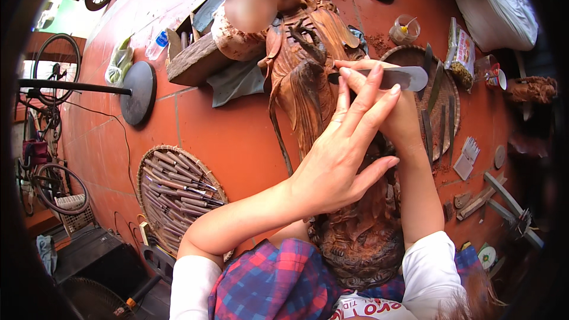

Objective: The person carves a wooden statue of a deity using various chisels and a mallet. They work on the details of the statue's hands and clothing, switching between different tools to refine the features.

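Note:
A flat metal blade with a rounded end (409,77) lies crosswise above a carved wooden statue (305,104). My right hand (394,104) is closed on this blade, its fingers partly hidden behind my left hand. My left hand (341,157) is stretched out in front, fingers apart, with the fingertips at the blade; whether they press on it I cannot tell. Beneath both hands the statue runs from the top of the view down toward my lap, showing draped folds and a carved base (361,249). A blue and red checked cloth (269,284) covers my lap.
On the left, a round woven tray (142,169) holds many wooden-handled carving tools. Another woven tray (453,104) with long flat files lies at the right. A wooden block (198,59), a round black stand base (138,93), a bottle (156,45) and a plastic cup (405,29) stand around.

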Motion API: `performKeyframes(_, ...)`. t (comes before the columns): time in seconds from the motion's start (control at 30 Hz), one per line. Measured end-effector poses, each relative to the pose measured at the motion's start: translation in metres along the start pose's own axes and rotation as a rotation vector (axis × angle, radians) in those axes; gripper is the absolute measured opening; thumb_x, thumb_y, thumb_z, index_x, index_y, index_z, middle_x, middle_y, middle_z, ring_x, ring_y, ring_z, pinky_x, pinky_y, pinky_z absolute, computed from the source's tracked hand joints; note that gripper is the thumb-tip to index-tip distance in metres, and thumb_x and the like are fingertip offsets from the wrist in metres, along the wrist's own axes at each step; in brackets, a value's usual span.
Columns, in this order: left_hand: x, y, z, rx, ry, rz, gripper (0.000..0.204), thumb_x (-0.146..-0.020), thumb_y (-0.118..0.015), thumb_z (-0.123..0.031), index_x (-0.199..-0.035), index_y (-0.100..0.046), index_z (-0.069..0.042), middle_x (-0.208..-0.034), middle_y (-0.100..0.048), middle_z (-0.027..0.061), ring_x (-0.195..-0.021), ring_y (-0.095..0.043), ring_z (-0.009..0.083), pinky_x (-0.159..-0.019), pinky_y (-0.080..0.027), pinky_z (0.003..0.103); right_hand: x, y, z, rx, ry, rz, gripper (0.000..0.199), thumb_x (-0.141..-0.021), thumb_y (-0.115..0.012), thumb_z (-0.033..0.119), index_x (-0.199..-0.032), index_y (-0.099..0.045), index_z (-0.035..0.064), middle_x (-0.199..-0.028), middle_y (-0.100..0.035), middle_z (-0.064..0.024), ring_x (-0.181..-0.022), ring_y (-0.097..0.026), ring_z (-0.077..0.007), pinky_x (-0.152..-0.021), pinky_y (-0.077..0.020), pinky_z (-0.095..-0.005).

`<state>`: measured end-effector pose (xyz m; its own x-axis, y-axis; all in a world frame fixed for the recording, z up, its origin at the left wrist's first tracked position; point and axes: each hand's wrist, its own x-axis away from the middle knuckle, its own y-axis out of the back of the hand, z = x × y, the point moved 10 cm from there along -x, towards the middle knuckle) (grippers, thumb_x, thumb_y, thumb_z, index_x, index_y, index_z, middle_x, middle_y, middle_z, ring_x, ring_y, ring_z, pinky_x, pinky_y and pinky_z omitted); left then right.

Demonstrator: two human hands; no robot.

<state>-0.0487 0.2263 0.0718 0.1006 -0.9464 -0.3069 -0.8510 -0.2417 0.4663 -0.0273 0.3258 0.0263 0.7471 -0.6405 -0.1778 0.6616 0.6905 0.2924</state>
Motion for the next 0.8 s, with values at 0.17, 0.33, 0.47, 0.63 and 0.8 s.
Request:
performKeyframes(0.17, 0.01, 0.005, -0.001, -0.01, 0.03, 0.035, 0.086, -0.084, -0.076, -0.017, -0.154, -0.027, -0.004, -0.163, -0.012, 0.0248, -0.15, -0.011, 0.0467, -0.11, -0.038, 0.048, 0.01, -0.011, 0.029, 0.536, 0.383, 0.01, 0.021, -0.094, -0.066, 0.013, -0.113, -0.073, 0.0084, -0.113, -0.071, -0.0101, -0.098, -0.068, -0.0169, -0.08, -0.0549, -0.0322)
performKeyframes(0.33, 0.002, 0.012, 0.002, 0.057, 0.05, 0.031, 0.085, -0.087, -0.075, -0.018, -0.155, -0.025, -0.005, -0.164, -0.012, 0.0231, -0.149, -0.019, 0.0416, -0.096, -0.054, 0.041, -0.007, -0.001, 0.007, 0.087, -0.099, 0.001, 0.021, -0.091, -0.071, 0.015, -0.107, -0.074, 0.0019, -0.108, -0.074, -0.0116, -0.09, -0.068, -0.0145, -0.076, -0.054, -0.03)
performKeyframes(0.47, 0.008, 0.013, 0.0, 0.057, 0.061, 0.024, 0.083, -0.088, -0.073, -0.019, -0.155, -0.026, -0.005, -0.163, -0.012, 0.023, -0.149, -0.022, 0.0397, -0.096, -0.053, 0.041, 0.001, -0.005, 0.024, 0.364, 0.212, -0.012, 0.023, -0.092, -0.072, 0.017, -0.106, -0.073, -0.0013, -0.104, -0.074, -0.011, -0.086, -0.066, -0.0106, -0.073, -0.0534, -0.0274)
performKeyframes(0.63, -0.001, 0.014, 0.0, 0.06, 0.035, -0.004, 0.085, -0.087, -0.075, -0.022, -0.155, -0.027, -0.006, -0.164, -0.012, 0.0229, -0.149, -0.02, 0.0402, -0.098, -0.052, 0.042, -0.006, -0.001, 0.005, 0.055, -0.192, -0.033, 0.023, -0.092, -0.072, 0.017, -0.105, -0.073, -0.0012, -0.104, -0.074, -0.0097, -0.087, -0.065, -0.0093, -0.074, -0.0531, -0.0263)
performKeyframes(0.8, 0.013, 0.013, 0.005, 0.077, 0.086, 0.012, 0.085, -0.087, -0.075, -0.021, -0.155, -0.026, -0.004, -0.164, -0.013, 0.0219, -0.149, -0.02, 0.0387, -0.1, -0.051, 0.041, -0.001, -0.008, 0.017, 0.393, 0.077, 0.03, 0.02, -0.093, -0.069, 0.015, -0.109, -0.075, 0.0038, -0.109, -0.074, -0.012, -0.093, -0.068, -0.0141, -0.086, -0.052, -0.031)
